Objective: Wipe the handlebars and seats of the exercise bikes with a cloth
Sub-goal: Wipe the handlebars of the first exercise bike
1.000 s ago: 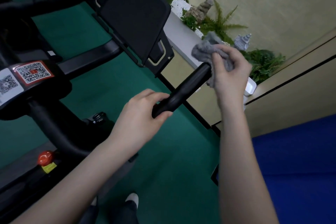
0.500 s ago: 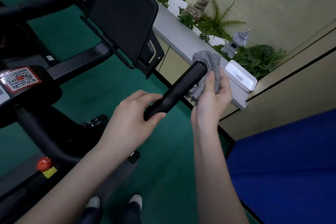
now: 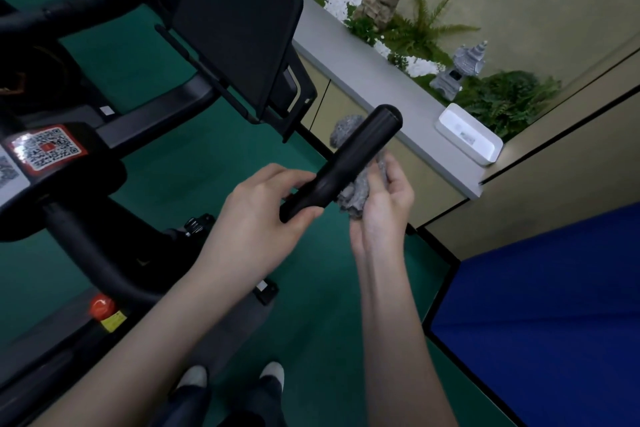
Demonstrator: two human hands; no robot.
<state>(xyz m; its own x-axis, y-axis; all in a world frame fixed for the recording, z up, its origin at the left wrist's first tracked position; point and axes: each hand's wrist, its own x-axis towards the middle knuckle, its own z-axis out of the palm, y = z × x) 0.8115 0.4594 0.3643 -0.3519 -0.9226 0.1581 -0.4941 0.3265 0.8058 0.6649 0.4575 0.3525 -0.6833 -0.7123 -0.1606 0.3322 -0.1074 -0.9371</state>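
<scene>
- Left hand: fingers and thumb are curled round the near end of the black handlebar, gripping it.
- Right hand: fingers are curled round a bunched grey cloth, holding it against the right underside of the bar. A tuft of cloth shows on the bar's far side.
- Handlebar: it runs diagonally up and to the right, and its rounded far tip is bare.
- Exercise bike: it stands to the left and carries a dark screen panel, a QR label and a red knob.
- Surroundings: green floor lies below and a blue mat lies at right. A grey ledge bears a white box, with ferns and a stone pagoda behind it.
</scene>
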